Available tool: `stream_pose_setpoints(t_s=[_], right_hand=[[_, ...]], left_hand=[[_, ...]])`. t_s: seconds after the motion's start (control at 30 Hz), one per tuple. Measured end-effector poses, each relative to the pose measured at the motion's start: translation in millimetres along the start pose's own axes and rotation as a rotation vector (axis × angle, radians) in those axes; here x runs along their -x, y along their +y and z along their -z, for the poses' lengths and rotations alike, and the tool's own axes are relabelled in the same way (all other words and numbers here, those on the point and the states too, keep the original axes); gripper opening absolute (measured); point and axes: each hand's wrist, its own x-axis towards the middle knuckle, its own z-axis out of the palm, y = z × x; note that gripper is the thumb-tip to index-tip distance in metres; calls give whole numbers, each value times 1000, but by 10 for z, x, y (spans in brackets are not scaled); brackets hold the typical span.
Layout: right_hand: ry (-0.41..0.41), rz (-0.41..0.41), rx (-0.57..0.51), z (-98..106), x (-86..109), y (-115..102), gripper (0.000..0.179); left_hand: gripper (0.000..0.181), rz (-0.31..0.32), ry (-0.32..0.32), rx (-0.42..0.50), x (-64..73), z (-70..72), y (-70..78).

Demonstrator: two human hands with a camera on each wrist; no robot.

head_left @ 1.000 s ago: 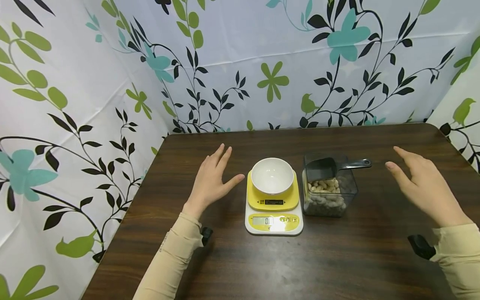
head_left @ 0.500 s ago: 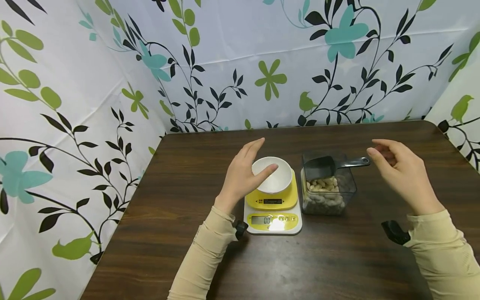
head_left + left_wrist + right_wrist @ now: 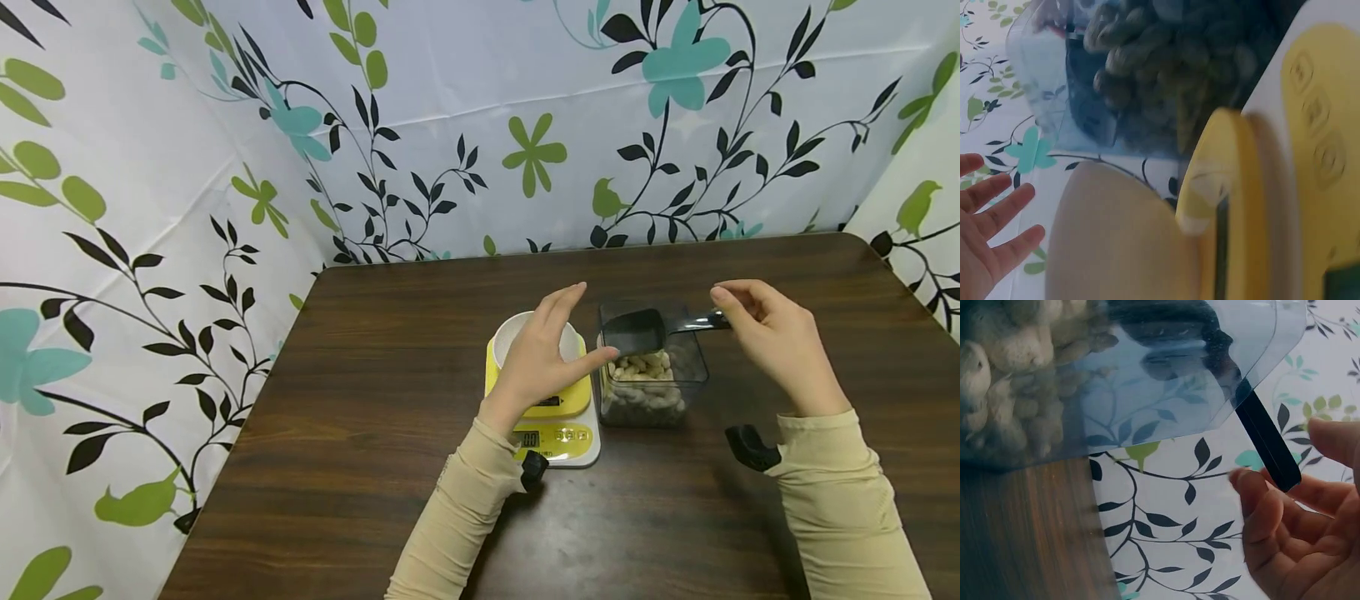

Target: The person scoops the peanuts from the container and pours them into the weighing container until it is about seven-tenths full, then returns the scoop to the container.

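Left hand [image 3: 536,362] hangs spread above one bowl [image 3: 512,335] on one scale [image 3: 572,442], left of one container [image 3: 643,410]; right hand [image 3: 778,342], loosely curled, is by one scoop [image 3: 636,333] atop it, the right-wrist view alone showing thumb [image 3: 1338,440] clear.

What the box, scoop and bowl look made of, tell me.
Box: likely clear plastic, glossy; pale contents show through its walls. Scoop: probably dark plastic, with a shine on its handle. Bowl: smooth and white, ceramic or plastic; the plain surface leaves that open.

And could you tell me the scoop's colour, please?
The scoop is black; the head view shows it best.
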Motion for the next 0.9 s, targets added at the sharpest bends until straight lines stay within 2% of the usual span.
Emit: stream_pose_setpoints(t_s=[0.17,0.27,0.47,0.67,0.77,0.83,0.9], right_hand=[[-130,-62,-20,-4,11,52,52],[-176,-77,-85,-17,17,82,52],[-231,-88,-293,-65,-2,141,46],[-284,16,-583,-94,-7,208,24],[-259,54,-641,-95,7,189,20],[-214,64,-627,-76,21,154,20],[-146,66,-559,-37,42,105,21]], left_hand=[[90,48,-95,-45,19,-123,48],[94,73,-135,-56,37,-167,77],[96,129,-196,-27,61,-230,108],[96,171,-226,-14,84,-291,104],[96,182,-222,-10,90,-298,109],[95,182,-220,-8,87,-295,121],[94,178,-222,-8,77,-292,134]])
